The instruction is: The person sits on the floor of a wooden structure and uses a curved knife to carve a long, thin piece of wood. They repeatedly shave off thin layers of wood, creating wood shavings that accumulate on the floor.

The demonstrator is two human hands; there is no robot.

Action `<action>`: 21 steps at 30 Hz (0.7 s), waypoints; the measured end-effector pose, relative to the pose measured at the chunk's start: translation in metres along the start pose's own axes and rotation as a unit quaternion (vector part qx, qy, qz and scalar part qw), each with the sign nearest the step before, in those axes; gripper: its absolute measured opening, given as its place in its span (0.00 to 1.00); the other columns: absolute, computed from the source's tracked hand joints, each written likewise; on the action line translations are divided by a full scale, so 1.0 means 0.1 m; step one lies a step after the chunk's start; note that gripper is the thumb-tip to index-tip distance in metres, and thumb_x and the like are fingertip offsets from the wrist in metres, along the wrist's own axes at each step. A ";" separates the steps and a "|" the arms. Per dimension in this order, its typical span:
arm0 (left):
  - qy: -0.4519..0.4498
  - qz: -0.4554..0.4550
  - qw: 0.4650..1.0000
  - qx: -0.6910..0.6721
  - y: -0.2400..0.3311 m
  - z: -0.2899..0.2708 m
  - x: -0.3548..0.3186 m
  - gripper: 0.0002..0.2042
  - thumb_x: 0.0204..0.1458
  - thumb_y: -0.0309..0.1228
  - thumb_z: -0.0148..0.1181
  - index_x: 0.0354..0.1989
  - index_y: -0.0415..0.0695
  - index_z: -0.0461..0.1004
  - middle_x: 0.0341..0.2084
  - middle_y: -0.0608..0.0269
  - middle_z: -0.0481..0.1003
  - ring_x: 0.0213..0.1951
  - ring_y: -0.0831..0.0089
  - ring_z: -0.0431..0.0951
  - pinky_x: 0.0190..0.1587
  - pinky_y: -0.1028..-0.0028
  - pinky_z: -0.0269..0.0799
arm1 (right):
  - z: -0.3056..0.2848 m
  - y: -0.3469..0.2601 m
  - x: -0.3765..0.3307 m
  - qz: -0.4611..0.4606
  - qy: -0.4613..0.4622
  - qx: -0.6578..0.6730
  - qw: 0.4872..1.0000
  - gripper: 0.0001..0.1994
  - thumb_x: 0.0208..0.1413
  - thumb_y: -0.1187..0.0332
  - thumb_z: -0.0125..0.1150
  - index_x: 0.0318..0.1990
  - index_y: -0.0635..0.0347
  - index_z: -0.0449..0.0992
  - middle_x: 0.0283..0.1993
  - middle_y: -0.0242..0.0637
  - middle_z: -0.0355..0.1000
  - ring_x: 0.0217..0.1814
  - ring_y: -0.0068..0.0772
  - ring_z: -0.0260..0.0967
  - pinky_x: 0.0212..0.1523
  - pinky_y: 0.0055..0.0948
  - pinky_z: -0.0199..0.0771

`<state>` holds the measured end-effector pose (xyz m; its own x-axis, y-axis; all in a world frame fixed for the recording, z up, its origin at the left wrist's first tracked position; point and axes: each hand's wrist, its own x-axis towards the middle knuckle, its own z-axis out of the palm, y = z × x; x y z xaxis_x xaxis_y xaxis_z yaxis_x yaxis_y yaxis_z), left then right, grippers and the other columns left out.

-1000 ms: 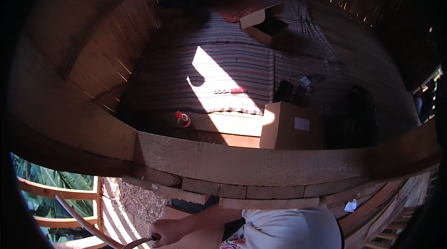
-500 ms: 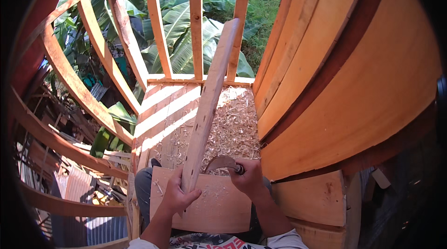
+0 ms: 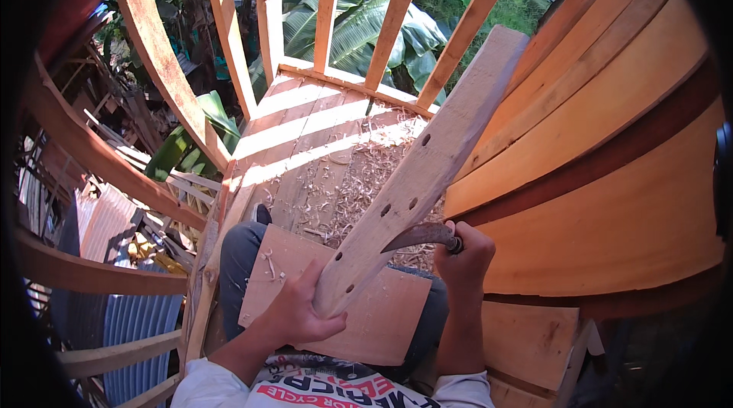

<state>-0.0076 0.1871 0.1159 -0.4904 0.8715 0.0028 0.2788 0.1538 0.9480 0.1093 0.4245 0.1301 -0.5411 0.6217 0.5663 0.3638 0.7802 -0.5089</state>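
Observation:
A long pale wooden board (image 3: 416, 179) with several dark holes slants up and away to the right across my view. My left hand (image 3: 301, 309) grips its near end, thumb on one side and fingers on the other. In my right hand (image 3: 464, 255) is a curved knife (image 3: 418, 236), like a small sickle; its handle is mostly hidden in the closed fist. The blade lies against or very near the board's right edge, low on its length; exact contact I cannot tell. Across my lap rests a flat wood panel (image 3: 366, 332) with a few shavings, under the board's near end.
Curled wood shavings (image 3: 359, 171) cover much of the plank floor (image 3: 294, 133). Upright wooden slats (image 3: 385, 26) form a railing ahead and left, with banana leaves beyond. A wooden panel wall (image 3: 595, 232) rises at the right. Corrugated sheets (image 3: 141, 339) lie below at left.
The board has swung to the right and turned its holed face toward me. My right hand and knife have moved right and up, and the whole view has tilted.

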 end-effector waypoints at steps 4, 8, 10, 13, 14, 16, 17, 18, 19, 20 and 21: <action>0.006 0.027 1.000 -0.003 -0.02 -0.03 -0.02 0.32 0.35 0.33 0.68 0.52 0.35 0.63 0.28 0.46 0.75 0.30 0.55 0.79 0.34 0.64 0.73 | 0.03 -0.04 -0.03 0.009 0.017 -0.009 1.000 0.17 0.52 0.71 0.58 0.15 0.63 0.60 0.13 0.47 0.51 0.14 0.48 0.49 0.17 0.35 0.52; -0.024 0.026 0.999 -0.011 0.01 -0.09 -0.02 0.32 0.35 0.33 0.67 0.51 0.35 0.63 0.27 0.46 0.75 0.29 0.54 0.79 0.35 0.63 0.73 | -0.01 -0.05 -0.01 0.014 0.037 -0.021 0.999 0.17 0.52 0.72 0.58 0.15 0.64 0.59 0.14 0.47 0.49 0.15 0.44 0.43 0.16 0.34 0.48; -0.038 0.010 0.999 -0.027 0.04 -0.10 -0.04 0.33 0.35 0.32 0.67 0.53 0.36 0.63 0.30 0.48 0.75 0.31 0.60 0.78 0.36 0.67 0.72 | -0.02 -0.05 -0.01 0.009 0.050 -0.021 0.998 0.17 0.52 0.72 0.57 0.15 0.64 0.58 0.14 0.47 0.48 0.16 0.42 0.42 0.16 0.34 0.47; -0.039 0.005 0.998 -0.040 0.07 -0.12 -0.06 0.32 0.35 0.33 0.67 0.52 0.35 0.63 0.27 0.47 0.74 0.30 0.58 0.78 0.34 0.67 0.72 | -0.03 -0.03 -0.02 0.013 0.058 -0.031 0.998 0.18 0.52 0.73 0.57 0.15 0.64 0.57 0.15 0.47 0.47 0.16 0.41 0.40 0.16 0.34 0.46; -0.037 0.006 0.998 -0.042 0.07 -0.12 -0.06 0.32 0.35 0.33 0.67 0.51 0.35 0.63 0.25 0.45 0.74 0.28 0.55 0.79 0.33 0.66 0.73 | -0.03 -0.02 -0.03 0.016 0.058 -0.036 0.998 0.18 0.52 0.73 0.57 0.15 0.64 0.57 0.16 0.48 0.46 0.17 0.41 0.40 0.16 0.34 0.46; -0.050 -0.018 0.997 -0.055 0.03 -0.11 -0.11 0.33 0.35 0.32 0.67 0.54 0.35 0.62 0.29 0.48 0.75 0.31 0.60 0.78 0.36 0.68 0.72 | -0.02 0.01 -0.05 0.007 0.052 -0.037 0.998 0.19 0.53 0.72 0.56 0.15 0.65 0.56 0.14 0.44 0.47 0.16 0.37 0.41 0.17 0.34 0.45; -0.056 -0.029 0.996 -0.062 0.01 -0.11 -0.14 0.34 0.35 0.32 0.66 0.55 0.36 0.62 0.31 0.49 0.75 0.32 0.63 0.78 0.37 0.69 0.71 | -0.02 0.04 -0.05 0.003 0.048 -0.039 0.998 0.19 0.54 0.72 0.56 0.15 0.65 0.56 0.13 0.43 0.47 0.15 0.34 0.41 0.17 0.34 0.45; -0.078 -0.042 0.995 -0.049 0.00 -0.11 -0.15 0.35 0.35 0.32 0.66 0.56 0.35 0.61 0.32 0.49 0.75 0.32 0.63 0.78 0.37 0.69 0.71 | -0.07 0.09 -0.03 0.064 0.064 -0.003 0.996 0.20 0.54 0.71 0.56 0.15 0.64 0.56 0.13 0.39 0.47 0.15 0.31 0.41 0.17 0.34 0.45; -0.095 -0.061 0.993 -0.033 -0.02 -0.12 -0.19 0.36 0.36 0.32 0.66 0.56 0.35 0.61 0.32 0.49 0.75 0.33 0.64 0.78 0.37 0.70 0.71 | -0.08 0.19 -0.01 0.125 0.074 0.038 0.989 0.20 0.55 0.71 0.56 0.15 0.64 0.55 0.13 0.35 0.47 0.16 0.27 0.42 0.17 0.33 0.44; -0.111 -0.079 0.990 -0.018 -0.05 -0.13 -0.23 0.36 0.36 0.32 0.66 0.57 0.34 0.60 0.33 0.49 0.75 0.34 0.64 0.77 0.38 0.70 0.71 | -0.09 0.30 0.00 0.185 0.084 0.078 0.976 0.21 0.56 0.70 0.56 0.15 0.63 0.55 0.12 0.30 0.47 0.16 0.23 0.42 0.17 0.33 0.44; -0.118 -0.053 0.991 -0.032 -0.10 -0.13 -0.28 0.34 0.36 0.32 0.66 0.55 0.35 0.61 0.32 0.48 0.75 0.32 0.62 0.77 0.36 0.69 0.71 | -0.09 0.38 0.01 0.201 0.098 0.038 0.974 0.22 0.58 0.69 0.56 0.15 0.62 0.54 0.14 0.22 0.47 0.18 0.16 0.43 0.18 0.31 0.41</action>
<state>-0.0072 0.1548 0.1102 -0.3052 0.9380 -0.1644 0.1800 0.2264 0.9573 0.1294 0.4556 0.1171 -0.2090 0.8827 0.4209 0.4541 0.4689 -0.7576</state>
